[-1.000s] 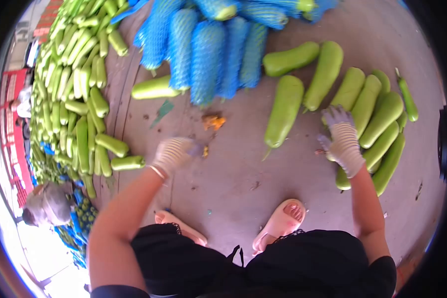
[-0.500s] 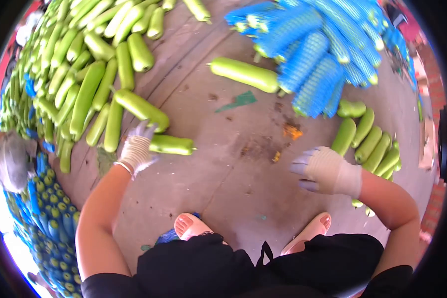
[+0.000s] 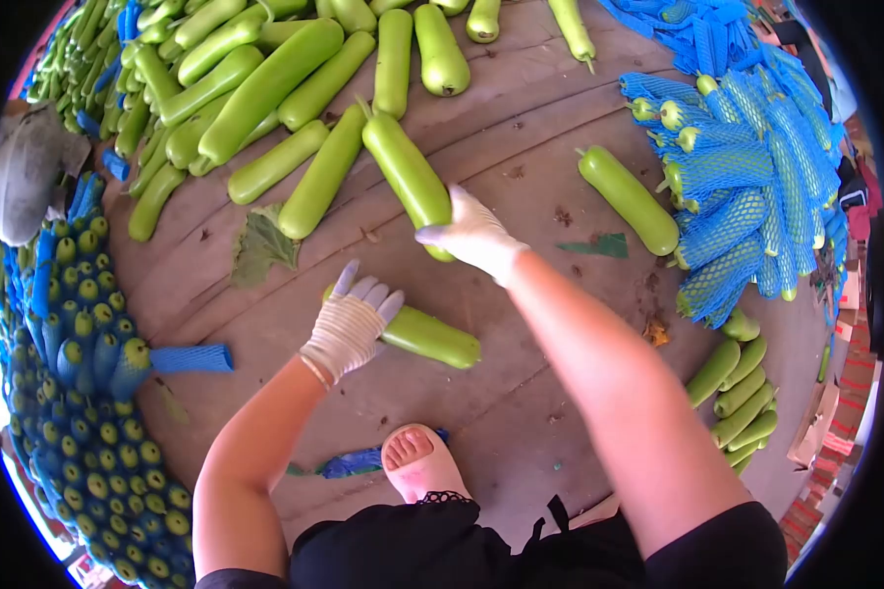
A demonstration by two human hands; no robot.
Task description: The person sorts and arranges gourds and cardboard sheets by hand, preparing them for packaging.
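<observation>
My left hand (image 3: 352, 319), in a pale ribbed glove, is over the left end of a short green gourd (image 3: 432, 339) lying on the floor; its fingers are apart. My right hand (image 3: 471, 236), gloved too, has its thumb and fingers around the lower end of a longer gourd (image 3: 403, 167). That gourd's stem end points up and left, beside the large gourd pile (image 3: 275, 88). The palm side of my right hand is hidden. Another single gourd (image 3: 629, 201) rests near the blue-netted gourds (image 3: 746, 187).
Many blue-netted gourds (image 3: 98, 432) are stacked along the left. A blue net sleeve (image 3: 192, 358) sticks out from them. Unwrapped gourds (image 3: 742, 402) lie at the right. A torn leaf (image 3: 263, 247) and a green scrap (image 3: 599, 245) are on the floor. My sandalled foot (image 3: 422, 461) is below.
The view has turned, shifting the floor scene. My right hand has crossed from the right side to the longer gourd and taken hold of it. My left hand remains by the short gourd.
</observation>
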